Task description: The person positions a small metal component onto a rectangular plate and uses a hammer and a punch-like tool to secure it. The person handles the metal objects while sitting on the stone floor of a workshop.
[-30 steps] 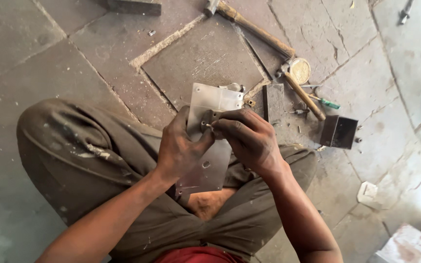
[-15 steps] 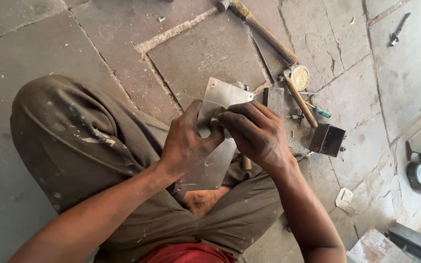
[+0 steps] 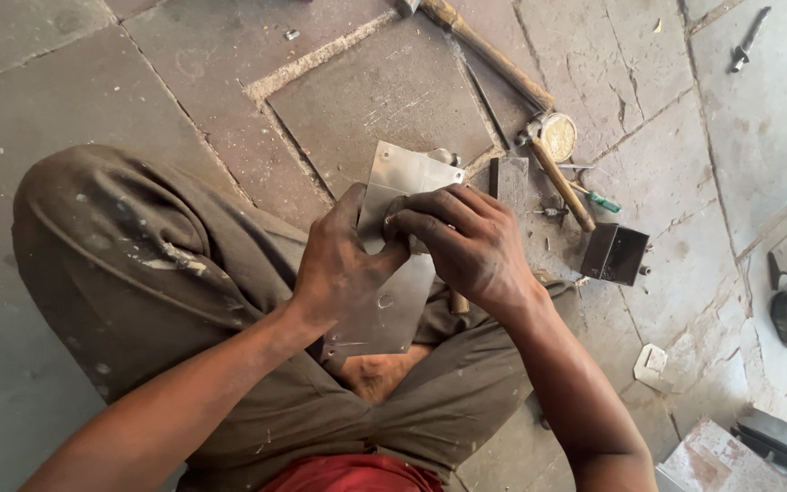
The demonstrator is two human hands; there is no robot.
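Both hands meet over a flat metal sheet (image 3: 393,301) held above the person's lap. The left hand (image 3: 343,264) grips the sheet's left edge, thumb on top and fingers curled underneath. The right hand (image 3: 466,241) closes over the sheet's middle from the right, fingers bent and pressed down on it close to the left thumb; whether it pinches some small part there cannot be told, because the fingers cover the spot. The sheet tilts away from the body, its far corner poking out beyond the fingertips and its near edge reaching down toward the crossed legs (image 3: 184,273) in dusty brown trousers.

Just past the right hand's knuckles a small dark metal plate (image 3: 508,182) lies on the stone floor (image 3: 93,82). Beyond it, further to the right, a hammer (image 3: 494,59) with a long wooden handle rests at a slant, and a second wooden handle (image 3: 562,187) lies crosswise just below it. A round yellowish tin lid (image 3: 558,137) sits where the two come near each other. A green-handled screwdriver (image 3: 598,198) lies beside the second handle. To the right of the right wrist stands an open dark metal box (image 3: 614,253), clear of the hand. A few small screws are scattered around these tools.
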